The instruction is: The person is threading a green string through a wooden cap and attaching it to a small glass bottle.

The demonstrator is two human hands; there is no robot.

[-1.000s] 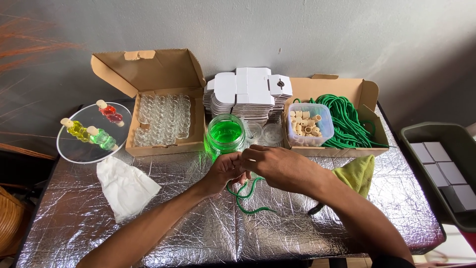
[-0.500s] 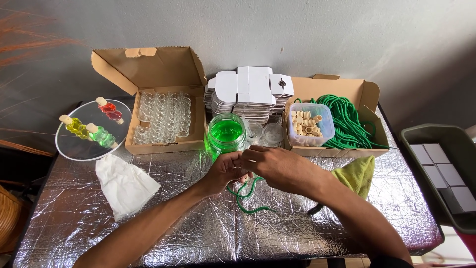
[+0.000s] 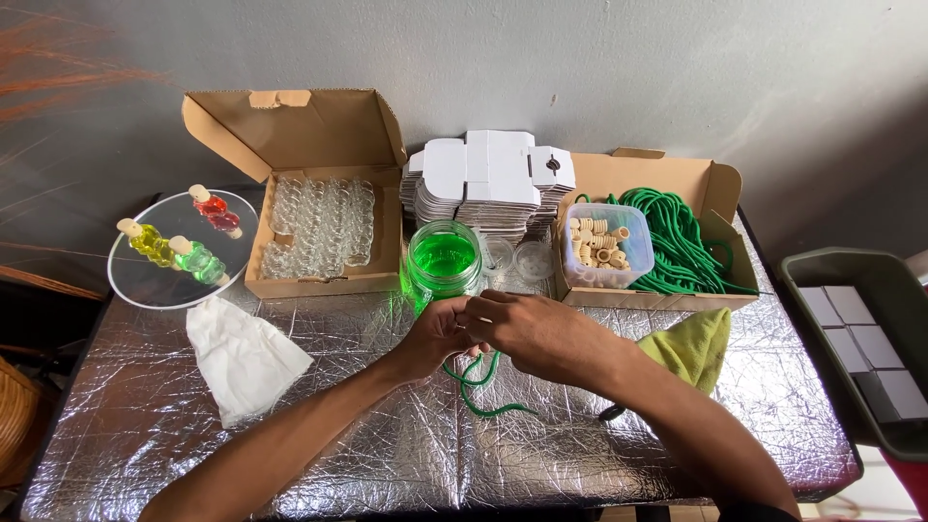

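Note:
My left hand (image 3: 437, 333) and my right hand (image 3: 527, 329) meet at the middle of the foil-covered table (image 3: 387, 454), fingers pinched together on a green cord (image 3: 476, 382) that hangs below them in loops. What the fingertips hold besides the cord is hidden. Just behind my hands stands a glass jar of green liquid (image 3: 444, 259).
An open cardboard box of small clear bottles (image 3: 319, 227) sits at back left, a stack of flat white cartons (image 3: 488, 179) in the middle, a box with green cords (image 3: 677, 242) and a tub of corks (image 3: 601, 244) at right. A round mirror with three filled bottles (image 3: 179, 249), white cloth (image 3: 242, 358), yellow-green cloth (image 3: 694, 346), grey bin (image 3: 870, 338).
My hands stay together over the cord and have hardly moved; the view has shifted slightly.

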